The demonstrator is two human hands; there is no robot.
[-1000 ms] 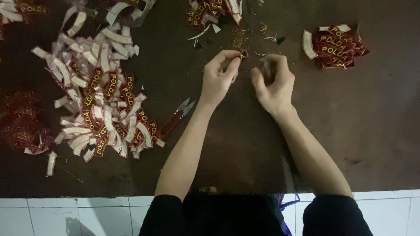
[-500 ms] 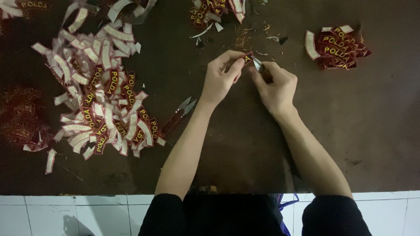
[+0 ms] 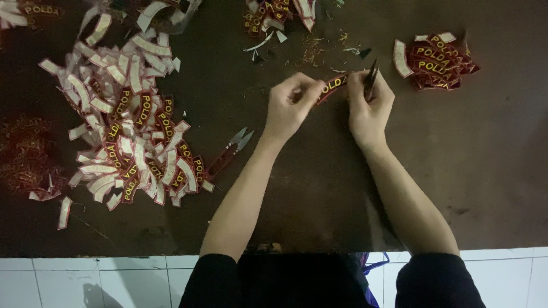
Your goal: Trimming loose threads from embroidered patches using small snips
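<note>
Dark brown tabletop (image 3: 297, 188): a curved maroon patch (image 3: 333, 86) is pinched taut by the left hand (image 3: 291, 105), so the thread snips (image 3: 371, 78) gripped in the right hand (image 3: 370, 102) get at its edge.

**The patch is coming out flat and the snips are pointing up**

The two hands are working a bit lower in the top middle of the frame than a second ago. Back then the little curved red patch (image 3: 333, 86) was mostly tucked between the fingers. Now it is stretching out between the left hand (image 3: 292, 104) and the right hand (image 3: 371, 102), so its yellow stitching is showing. The small dark snips (image 3: 371, 77) in the right hand are now sticking up above the fingers, with the tips pointing to the top of the frame. The hands are sitting a little further apart than before.
</note>
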